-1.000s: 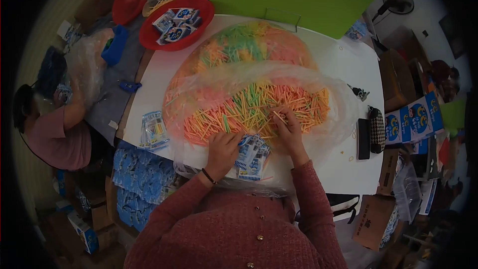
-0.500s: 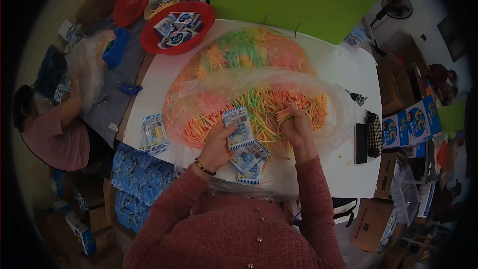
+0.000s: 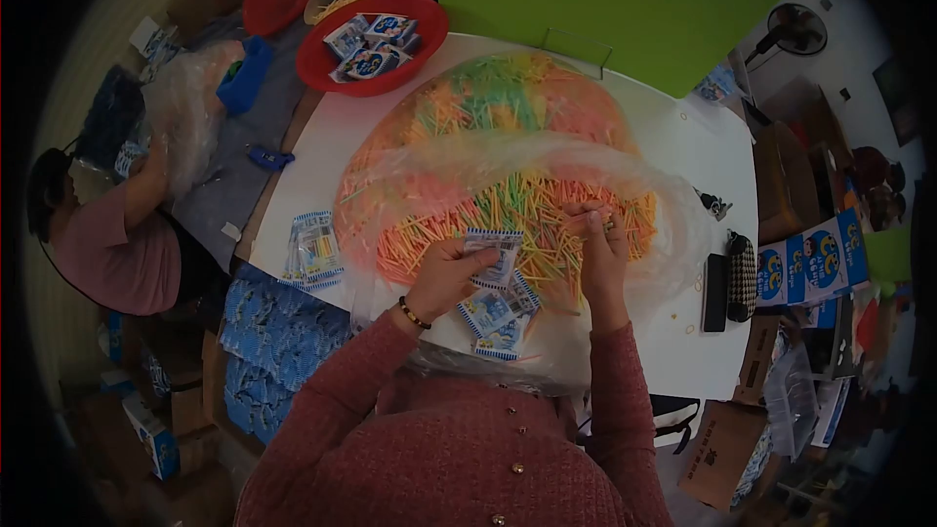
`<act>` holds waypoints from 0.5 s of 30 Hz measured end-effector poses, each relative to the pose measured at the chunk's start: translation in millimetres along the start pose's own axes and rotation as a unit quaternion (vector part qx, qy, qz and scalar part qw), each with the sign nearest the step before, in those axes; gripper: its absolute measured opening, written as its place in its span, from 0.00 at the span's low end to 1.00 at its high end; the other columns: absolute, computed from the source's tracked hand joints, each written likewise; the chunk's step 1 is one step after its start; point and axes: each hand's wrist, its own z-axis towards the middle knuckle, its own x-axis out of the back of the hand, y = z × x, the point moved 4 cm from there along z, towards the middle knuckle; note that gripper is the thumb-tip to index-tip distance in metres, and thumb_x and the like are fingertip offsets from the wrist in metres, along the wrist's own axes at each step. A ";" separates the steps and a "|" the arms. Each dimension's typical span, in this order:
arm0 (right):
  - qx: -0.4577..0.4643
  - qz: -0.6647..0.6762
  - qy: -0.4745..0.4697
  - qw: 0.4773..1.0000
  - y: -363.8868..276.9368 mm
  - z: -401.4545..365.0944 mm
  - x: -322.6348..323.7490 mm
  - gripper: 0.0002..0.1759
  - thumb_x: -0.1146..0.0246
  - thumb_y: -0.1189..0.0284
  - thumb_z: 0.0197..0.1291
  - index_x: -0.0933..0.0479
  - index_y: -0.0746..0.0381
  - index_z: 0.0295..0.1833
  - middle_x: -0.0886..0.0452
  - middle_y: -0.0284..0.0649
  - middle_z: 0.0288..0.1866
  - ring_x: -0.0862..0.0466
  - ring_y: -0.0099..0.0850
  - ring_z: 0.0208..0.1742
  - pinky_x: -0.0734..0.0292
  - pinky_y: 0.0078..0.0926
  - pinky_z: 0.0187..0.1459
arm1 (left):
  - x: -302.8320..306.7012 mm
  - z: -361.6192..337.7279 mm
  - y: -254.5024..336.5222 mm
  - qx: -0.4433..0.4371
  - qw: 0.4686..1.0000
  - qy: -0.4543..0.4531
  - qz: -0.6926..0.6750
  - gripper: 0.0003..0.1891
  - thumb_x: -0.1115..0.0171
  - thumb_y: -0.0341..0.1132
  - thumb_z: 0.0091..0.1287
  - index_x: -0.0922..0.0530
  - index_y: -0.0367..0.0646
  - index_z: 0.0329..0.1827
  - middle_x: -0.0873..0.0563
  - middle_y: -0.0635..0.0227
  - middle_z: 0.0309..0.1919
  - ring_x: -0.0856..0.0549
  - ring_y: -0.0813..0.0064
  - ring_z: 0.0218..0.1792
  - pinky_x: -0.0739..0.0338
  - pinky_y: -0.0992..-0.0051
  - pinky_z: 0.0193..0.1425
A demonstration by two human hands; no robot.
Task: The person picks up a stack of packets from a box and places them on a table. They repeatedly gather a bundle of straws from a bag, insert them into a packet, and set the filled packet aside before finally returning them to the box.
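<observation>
My left hand (image 3: 441, 280) grips a small blue-and-white printed packet (image 3: 495, 252), thumb across its front. Just below it, more packets of the same kind (image 3: 500, 317) lie overlapping at the near edge of the pile. My right hand (image 3: 604, 259) is over the right part of a heap of thin coloured sticks (image 3: 522, 210), its fingers curled together. A few sticks seem to be pinched there, partly hidden by the fingers. The heap, in pink, orange, yellow and green, spills from a large clear plastic bag (image 3: 488, 148).
Packets (image 3: 312, 249) lie on the white table (image 3: 293, 200) at left. A red bowl (image 3: 429, 24) of packets stands behind. On the right are a phone (image 3: 715, 293) and a checked pouch (image 3: 742, 278). A co-worker (image 3: 117, 254) sits at far left, handling plastic.
The view has shifted slightly, moving the scene rightward. The packet in my left hand has tilted back and sits lower. My right hand has turned, its fingers curling in and lifting from the sticks.
</observation>
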 end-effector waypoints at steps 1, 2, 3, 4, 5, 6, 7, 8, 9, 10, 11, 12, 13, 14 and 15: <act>0.000 0.060 -0.004 0.998 -11.6 -0.9 -5.7 0.09 0.46 0.72 0.74 0.24 0.64 0.52 0.17 0.37 0.48 0.20 0.21 0.46 0.26 0.22 0.53 | -0.8 1.1 0.9 0.010 0.999 0.007 0.040 0.09 0.44 0.27 0.74 0.19 0.37 0.51 0.13 0.65 0.45 0.13 0.71 0.46 0.17 0.66 0.54; 0.000 0.061 -0.004 0.998 -23.7 -3.6 -13.0 0.09 0.46 0.72 0.74 0.24 0.64 0.52 0.17 0.37 0.48 0.20 0.21 0.46 0.26 0.22 0.53 | -1.2 2.6 1.7 0.010 0.999 0.007 0.040 0.09 0.44 0.27 0.74 0.19 0.37 0.51 0.13 0.65 0.45 0.13 0.71 0.46 0.17 0.66 0.54; -0.016 0.070 -0.019 0.997 -34.1 -8.0 -22.7 0.09 0.46 0.72 0.74 0.24 0.64 0.52 0.17 0.37 0.47 0.20 0.21 0.46 0.26 0.22 0.53 | -0.8 3.9 -0.4 0.042 0.998 0.015 0.043 0.10 0.45 0.29 0.74 0.20 0.37 0.53 0.13 0.65 0.46 0.13 0.72 0.47 0.17 0.66 0.54; -0.032 0.079 -0.033 0.996 -37.7 -11.1 -28.8 0.09 0.46 0.72 0.74 0.25 0.64 0.53 0.17 0.37 0.47 0.20 0.21 0.47 0.26 0.21 0.52 | -0.9 4.4 -3.2 0.074 0.996 0.023 0.046 0.11 0.45 0.31 0.75 0.20 0.37 0.54 0.13 0.65 0.47 0.13 0.73 0.48 0.17 0.67 0.54; -0.032 0.080 -0.031 0.996 -35.2 -11.3 -29.6 0.09 0.46 0.72 0.74 0.25 0.64 0.53 0.17 0.37 0.47 0.20 0.21 0.47 0.26 0.21 0.52 | -6.0 3.9 -1.5 0.076 0.996 0.022 0.047 0.11 0.45 0.31 0.75 0.20 0.37 0.54 0.13 0.65 0.47 0.13 0.73 0.48 0.17 0.67 0.54; -0.013 0.011 -0.041 0.999 -32.2 -10.5 -30.5 0.09 0.46 0.72 0.74 0.25 0.64 0.53 0.17 0.37 0.47 0.20 0.21 0.46 0.26 0.21 0.52 | -13.8 2.8 0.9 0.071 0.996 0.016 -0.044 0.12 0.46 0.33 0.76 0.21 0.37 0.56 0.14 0.65 0.49 0.14 0.73 0.49 0.17 0.67 0.54; 0.006 -0.058 -0.053 0.997 -28.2 -10.3 -30.3 0.09 0.46 0.72 0.74 0.25 0.65 0.53 0.17 0.37 0.46 0.20 0.22 0.46 0.26 0.21 0.52 | -19.8 1.2 4.4 0.064 0.989 0.011 -0.135 0.14 0.47 0.35 0.77 0.22 0.37 0.58 0.14 0.65 0.50 0.15 0.74 0.51 0.17 0.68 0.55; 0.005 -0.058 -0.051 0.997 -19.5 -9.8 -25.1 0.09 0.46 0.72 0.74 0.25 0.65 0.53 0.17 0.37 0.46 0.20 0.22 0.46 0.26 0.21 0.52 | -21.6 -0.1 7.6 0.065 0.989 0.011 -0.135 0.14 0.47 0.35 0.77 0.22 0.37 0.58 0.14 0.65 0.50 0.15 0.74 0.51 0.17 0.68 0.55; 0.010 -0.170 -0.076 0.982 -8.8 -9.1 -20.0 0.09 0.46 0.72 0.74 0.25 0.65 0.53 0.17 0.37 0.46 0.20 0.22 0.47 0.26 0.21 0.52 | -21.8 -1.5 9.7 0.080 0.987 0.018 -0.142 0.15 0.48 0.37 0.78 0.23 0.36 0.59 0.15 0.65 0.52 0.15 0.74 0.52 0.18 0.68 0.56; 0.014 -0.280 -0.100 0.955 1.7 -9.3 -14.6 0.10 0.46 0.72 0.74 0.25 0.65 0.53 0.17 0.38 0.46 0.20 0.22 0.47 0.26 0.21 0.52 | -20.7 -2.8 10.2 0.094 0.984 0.027 -0.148 0.17 0.50 0.39 0.78 0.24 0.36 0.60 0.15 0.64 0.53 0.16 0.74 0.53 0.18 0.68 0.57; 0.014 -0.279 -0.101 0.955 5.5 -11.2 -12.4 0.10 0.46 0.72 0.74 0.25 0.65 0.53 0.17 0.38 0.46 0.20 0.22 0.47 0.26 0.21 0.52 | -15.6 -1.6 6.4 0.094 0.984 0.028 -0.148 0.17 0.50 0.39 0.78 0.24 0.36 0.60 0.15 0.64 0.53 0.16 0.74 0.53 0.18 0.68 0.57; 0.007 -0.248 -0.088 0.965 9.6 -13.5 -9.4 0.09 0.47 0.74 0.73 0.24 0.65 0.52 0.17 0.39 0.48 0.20 0.21 0.49 0.26 0.20 0.53 | -9.4 2.2 3.6 0.053 0.992 0.006 -0.111 0.17 0.50 0.38 0.79 0.24 0.36 0.61 0.15 0.64 0.52 0.15 0.74 0.52 0.17 0.70 0.55; -0.001 -0.217 -0.076 0.973 13.7 -13.7 -6.2 0.09 0.47 0.75 0.73 0.23 0.64 0.51 0.17 0.40 0.49 0.20 0.21 0.50 0.27 0.20 0.55 | -4.3 3.9 2.2 0.011 0.997 -0.015 -0.073 0.17 0.51 0.37 0.79 0.24 0.35 0.62 0.15 0.64 0.51 0.15 0.74 0.51 0.17 0.71 0.53; -0.004 -0.214 -0.080 0.974 12.9 -13.5 -6.7 0.09 0.47 0.75 0.73 0.23 0.64 0.51 0.17 0.40 0.49 0.20 0.21 0.50 0.27 0.20 0.55 | -3.9 -0.2 3.8 0.011 0.997 -0.009 -0.073 0.17 0.51 0.37 0.79 0.24 0.35 0.62 0.15 0.64 0.51 0.15 0.74 0.51 0.17 0.71 0.53; -0.001 -0.138 -0.049 0.989 10.2 -11.5 -3.9 0.08 0.47 0.74 0.73 0.24 0.64 0.51 0.17 0.40 0.50 0.20 0.23 0.53 0.27 0.22 0.57 | -6.3 -3.3 6.8 0.013 0.997 -0.025 -0.065 0.16 0.50 0.35 0.78 0.24 0.34 0.61 0.14 0.64 0.51 0.14 0.74 0.50 0.16 0.73 0.51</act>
